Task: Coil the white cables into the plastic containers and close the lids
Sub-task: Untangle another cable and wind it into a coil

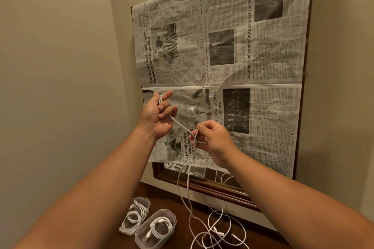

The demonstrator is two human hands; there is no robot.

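White cable [183,126] mid-coil: left hand [159,116] closed on loops wound round fingers, right hand [212,139] pinching strand, feeding. Tail trails to bench [182,198]. Next: finish winding, tuck into container [155,228].

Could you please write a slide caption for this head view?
Left hand and right hand coil a white cable above two filled containers.

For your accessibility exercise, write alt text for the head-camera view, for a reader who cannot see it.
Two bare hands wind a white cable in mid-air: the left hand holds loops around its fingers while the right hand feeds the strand. Below, on a dark wooden table, two open plastic containers hold coiled cables beside loose cable, under a newspaper-covered mirror.
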